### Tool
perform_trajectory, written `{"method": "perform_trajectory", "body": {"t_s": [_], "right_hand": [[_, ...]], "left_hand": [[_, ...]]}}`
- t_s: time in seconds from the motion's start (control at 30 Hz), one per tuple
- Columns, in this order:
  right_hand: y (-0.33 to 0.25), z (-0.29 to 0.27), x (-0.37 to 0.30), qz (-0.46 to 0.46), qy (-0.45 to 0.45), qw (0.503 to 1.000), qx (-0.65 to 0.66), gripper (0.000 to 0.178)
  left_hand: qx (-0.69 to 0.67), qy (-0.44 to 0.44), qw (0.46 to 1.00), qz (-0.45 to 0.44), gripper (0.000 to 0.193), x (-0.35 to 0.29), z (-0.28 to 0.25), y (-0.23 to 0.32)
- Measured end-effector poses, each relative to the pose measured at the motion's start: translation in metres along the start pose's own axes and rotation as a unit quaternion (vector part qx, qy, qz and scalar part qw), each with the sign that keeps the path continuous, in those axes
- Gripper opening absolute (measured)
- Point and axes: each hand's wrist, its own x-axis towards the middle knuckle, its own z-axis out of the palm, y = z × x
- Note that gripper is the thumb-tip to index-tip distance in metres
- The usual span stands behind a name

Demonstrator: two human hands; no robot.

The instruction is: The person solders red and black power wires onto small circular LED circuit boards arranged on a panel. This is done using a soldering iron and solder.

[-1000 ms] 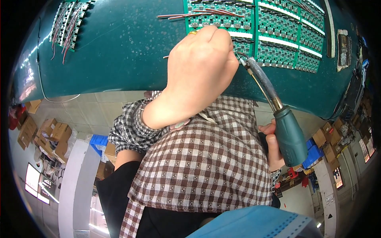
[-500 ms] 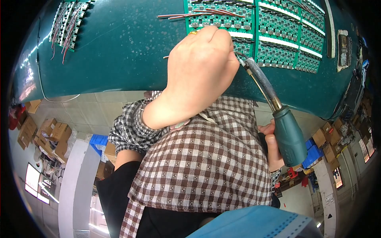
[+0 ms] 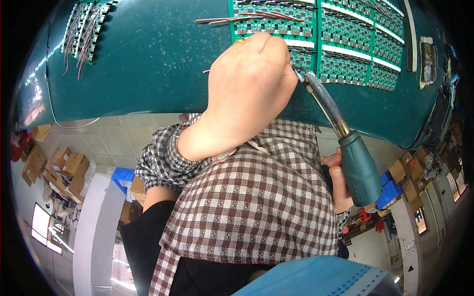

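Observation:
My left hand [image 3: 252, 84] is closed over the near edge of a panel of green circuit boards [image 3: 301, 32]. Its fingers pinch a thin wire [image 3: 206, 71], whose end sticks out on the hand's left side; the fingertips are hidden beneath the hand. In my right hand [image 3: 339, 180] is a soldering iron [image 3: 363, 170] with a dark green handle and a bent metal shaft. Its tip meets the boards right beside my left fingers, where the exact contact is too small to make out. Several red and dark wires [image 3: 266, 16] lie across the panel beyond my left hand.
A second panel of boards [image 3: 380, 44] adjoins on the right, with more wires at its far end. At the table's far left lies a smaller board group [image 3: 86, 32] carrying wires. A worn metal-edged block [image 3: 428, 61] and a long pale strip [image 3: 411, 37] are at the right.

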Motion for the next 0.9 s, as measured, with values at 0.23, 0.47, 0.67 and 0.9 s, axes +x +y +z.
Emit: {"method": "perform_trajectory", "body": {"t_s": [0.23,0.47,0.67,0.9], "right_hand": [[-0.007,-0.001,0.001,0.015,-0.025,0.999,-0.014,0.043],[0.002,-0.001,-0.002,0.004,-0.014,1.000,-0.021,0.042],[-0.006,0.003,0.000,0.000,0.002,1.000,0.006,0.042],[-0.007,0.001,-0.001,0.007,0.002,1.000,-0.011,0.042]], "left_hand": [[-0.004,0.004,1.000,0.004,0.013,0.001,0.000,0.000],[-0.007,0.001,1.000,0.001,0.013,0.001,0.000,0.000],[-0.009,-0.002,1.000,0.001,0.013,0.000,0.000,0.000],[-0.003,-0.005,1.000,-0.003,0.012,0.001,-0.002,0.001]]}}
